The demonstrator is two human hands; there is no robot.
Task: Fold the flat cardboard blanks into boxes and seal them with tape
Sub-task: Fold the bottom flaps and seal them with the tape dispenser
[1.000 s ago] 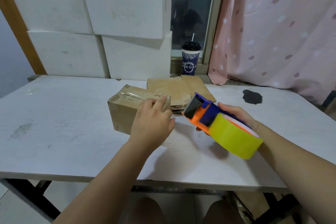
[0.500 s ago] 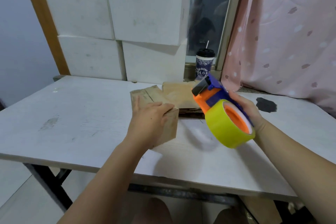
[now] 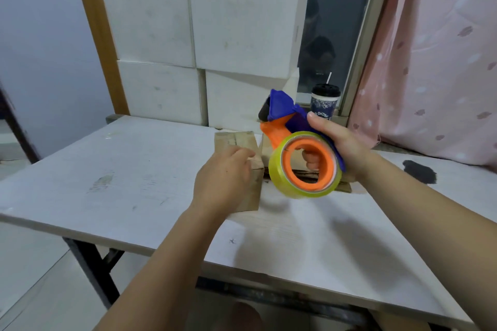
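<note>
On a white table (image 3: 129, 169), near its middle, one folded cardboard box (image 3: 242, 140), brown, standing with a narrow side toward the camera. Along its top a thin line, seam or tape, cannot tell which. Left hand (image 3: 224, 183) on the near upper edge of the box, back of the hand toward the camera, fingers kept together and bent over the top, gripping the cardboard. Thumb hidden behind the hand.

Just to the right of the box, touching or almost touching, a low pile of flat blanks (image 3: 266, 149), mostly covered by the tool in front.

Right hand (image 3: 343, 148) raised above the table, wrapped round the handle of a tape dispenser (image 3: 278, 129). Thumb stretched along the blue part on top, other fingers curled inside and visible through the hole of the tape roll (image 3: 304, 193). Dispenser orange and blue, its cutting end pointing up and away, to the left of the thumb. Roll yellowish, on an orange hub, open face turned to the camera, hanging over the blanks and apart from the box.

At the far edge of the table, four big white boxes (image 3: 236, 27) in two layers, in front of a window (image 3: 336, 21). Beside them, at the foot of the window, a paper cup (image 3: 324, 105) with dark lid and straw. Pink curtain (image 3: 430, 62) on the right. One dark stain (image 3: 419, 173) on the table top, close to the right forearm.
</note>
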